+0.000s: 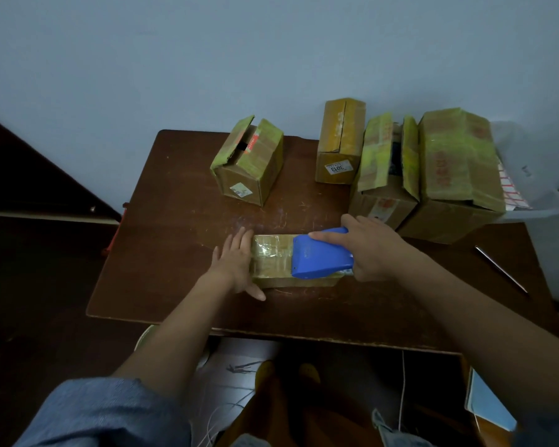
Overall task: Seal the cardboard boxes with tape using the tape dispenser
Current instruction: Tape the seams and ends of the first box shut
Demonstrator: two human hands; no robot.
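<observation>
We gripped the blue tape dispenser (321, 254) in our right hand (365, 248) atop the flat cardboard box (271, 258) on the tabletop (175, 253). Our left hand (236, 262), fingers straight and spread, steadied its left end. Lifting that hand risked the box sliding and the tape wrinkling.

Both bare forearms reaching forward, left hand (236, 262) flat with fingers straight and spread, right hand (365, 248) curled in a grip, index finger extended

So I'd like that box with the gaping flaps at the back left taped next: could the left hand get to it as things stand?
Probably yes. The left hand lies flat against the end of the flat box, holding nothing, and only bare table separates it from the open-flapped box. Letting go might let the flat box slide under the tape dispenser.
</observation>
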